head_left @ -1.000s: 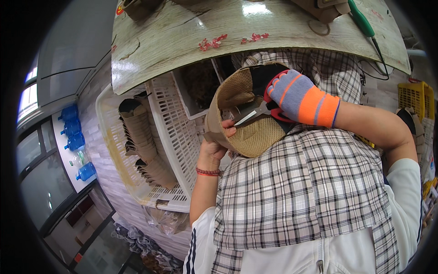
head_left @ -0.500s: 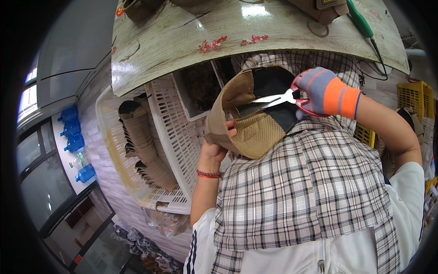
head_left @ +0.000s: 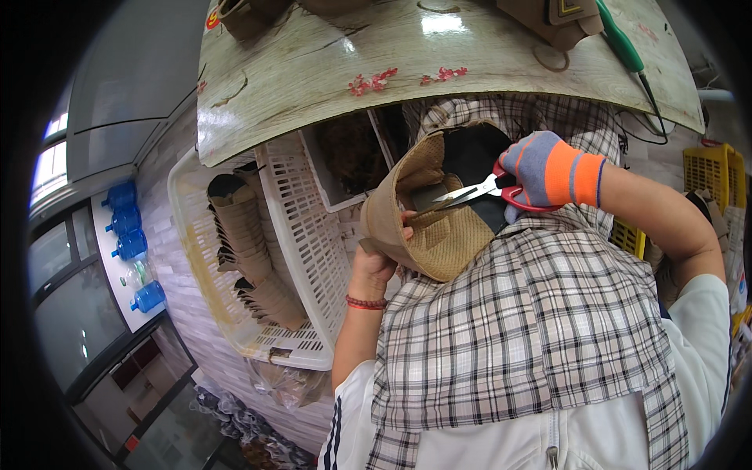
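A workshop: worn wooden workbench (head_left: 313, 86) and white crate (head_left: 305, 235) of stacked tan pieces (head_left: 251, 258).

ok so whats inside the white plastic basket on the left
The white plastic basket holds rows of tan shoe uppers nested one inside another. Its lower end is covered by crumpled plastic, and its slatted wall hides what lies under the stacks.

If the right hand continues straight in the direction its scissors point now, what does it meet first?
The right hand, in a grey and orange glove, aims the red-handled scissors leftward. The blade tips already sit at the tan woven shoe upper, so probably that comes first, then the bare left hand holding it. Depth is unclear.
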### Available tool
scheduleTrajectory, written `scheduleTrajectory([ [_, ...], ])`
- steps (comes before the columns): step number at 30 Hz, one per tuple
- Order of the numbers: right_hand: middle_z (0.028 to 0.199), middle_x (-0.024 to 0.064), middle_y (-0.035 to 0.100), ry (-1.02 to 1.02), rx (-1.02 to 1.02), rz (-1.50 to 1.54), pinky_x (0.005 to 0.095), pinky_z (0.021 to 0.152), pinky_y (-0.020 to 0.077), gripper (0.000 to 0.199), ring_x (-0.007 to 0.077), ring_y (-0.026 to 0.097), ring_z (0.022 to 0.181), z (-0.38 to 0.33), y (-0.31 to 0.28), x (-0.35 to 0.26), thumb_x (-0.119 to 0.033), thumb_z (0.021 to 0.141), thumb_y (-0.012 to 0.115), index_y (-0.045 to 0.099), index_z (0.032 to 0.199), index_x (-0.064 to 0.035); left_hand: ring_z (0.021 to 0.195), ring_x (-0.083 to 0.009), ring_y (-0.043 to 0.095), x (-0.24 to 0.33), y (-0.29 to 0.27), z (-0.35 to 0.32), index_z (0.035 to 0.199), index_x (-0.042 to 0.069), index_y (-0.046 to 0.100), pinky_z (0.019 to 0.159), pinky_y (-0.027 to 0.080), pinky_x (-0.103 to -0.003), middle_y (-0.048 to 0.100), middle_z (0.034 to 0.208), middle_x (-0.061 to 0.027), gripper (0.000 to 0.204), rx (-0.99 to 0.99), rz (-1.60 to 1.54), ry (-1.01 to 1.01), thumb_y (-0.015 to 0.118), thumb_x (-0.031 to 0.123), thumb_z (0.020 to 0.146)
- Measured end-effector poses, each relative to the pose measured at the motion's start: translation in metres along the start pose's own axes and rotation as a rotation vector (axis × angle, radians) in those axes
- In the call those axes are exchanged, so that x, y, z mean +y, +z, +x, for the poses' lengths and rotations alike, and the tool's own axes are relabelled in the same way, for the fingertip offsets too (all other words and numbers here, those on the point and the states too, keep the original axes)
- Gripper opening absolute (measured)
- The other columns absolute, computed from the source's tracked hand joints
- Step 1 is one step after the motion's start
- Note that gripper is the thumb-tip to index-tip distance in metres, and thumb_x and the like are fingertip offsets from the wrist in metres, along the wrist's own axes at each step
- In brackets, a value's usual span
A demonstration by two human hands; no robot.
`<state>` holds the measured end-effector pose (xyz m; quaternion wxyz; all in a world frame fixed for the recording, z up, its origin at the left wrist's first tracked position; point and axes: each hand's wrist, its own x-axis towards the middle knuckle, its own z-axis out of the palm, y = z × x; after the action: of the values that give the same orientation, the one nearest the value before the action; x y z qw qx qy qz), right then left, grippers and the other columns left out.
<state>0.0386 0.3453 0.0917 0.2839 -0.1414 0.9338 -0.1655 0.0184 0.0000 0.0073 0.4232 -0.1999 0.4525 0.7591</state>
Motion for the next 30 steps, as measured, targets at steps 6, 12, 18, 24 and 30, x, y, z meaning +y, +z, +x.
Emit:
scheduleTrajectory([
  [6, 0.076, 0.0145, 0.069, 0.176, -0.256, 0.005, 0.0418, 0.066, 0.0541, 0.068, 0.0347, 0.069, 0.075, 0.001, -0.007, -0.009, -0.070, 0.069, 0.074, 0.071, 0.095, -0.0071, 0.107, -0.0229, 0.064, 0.002, 0.000, -0.001, 0.119, -0.001, 0.065, 0.094, 0.055, -0.037, 0.067, 0.118, -0.0124, 0.047, -0.018, 0.027, -0.042, 0.080, -0.005, 0.074],
  [12, 0.081, 0.0146, 0.070, 0.014, -0.050, -0.060, 0.0402, 0.069, 0.0552, 0.083, 0.0331, 0.069, 0.081, 0.005, -0.012, -0.022, -0.078, 0.061, 0.073, 0.070, 0.095, -0.0026, 0.108, -0.0233, 0.064, -0.005, -0.006, 0.003, 0.116, -0.002, 0.066, 0.094, 0.055, -0.037, 0.067, 0.119, -0.0131, 0.045, 0.003, 0.009, -0.047, 0.080, -0.005, 0.074],
  [18, 0.076, 0.0124, 0.070, -0.011, -0.126, 0.004, 0.0383, 0.065, 0.0554, 0.076, 0.0313, 0.070, 0.074, 0.025, -0.010, -0.039, -0.075, 0.063, 0.075, 0.072, 0.094, -0.0052, 0.100, -0.0225, 0.066, -0.009, -0.017, 0.004, 0.108, 0.000, 0.068, 0.088, 0.058, -0.037, 0.069, 0.109, -0.0101, 0.039, 0.065, -0.047, -0.044, 0.080, -0.009, 0.072],
  [24, 0.075, 0.0124, 0.071, -0.011, -0.229, -0.029, 0.0386, 0.064, 0.0561, 0.082, 0.0319, 0.070, 0.072, 0.030, -0.017, -0.044, -0.082, 0.065, 0.067, 0.074, 0.097, -0.0063, 0.098, -0.0230, 0.066, -0.009, -0.014, 0.005, 0.108, 0.000, 0.068, 0.086, 0.060, -0.037, 0.069, 0.106, -0.0095, 0.039, 0.073, -0.041, -0.037, 0.079, -0.011, 0.072],
  [30, 0.074, 0.0122, 0.071, 0.031, -0.282, -0.076, 0.0390, 0.064, 0.0560, 0.083, 0.0320, 0.070, 0.071, 0.035, -0.015, -0.046, -0.084, 0.067, 0.063, 0.074, 0.094, -0.0063, 0.100, -0.0240, 0.066, -0.007, -0.013, 0.004, 0.108, -0.001, 0.068, 0.087, 0.059, -0.038, 0.069, 0.108, -0.0108, 0.039, 0.068, -0.047, -0.047, 0.079, -0.011, 0.073],
])
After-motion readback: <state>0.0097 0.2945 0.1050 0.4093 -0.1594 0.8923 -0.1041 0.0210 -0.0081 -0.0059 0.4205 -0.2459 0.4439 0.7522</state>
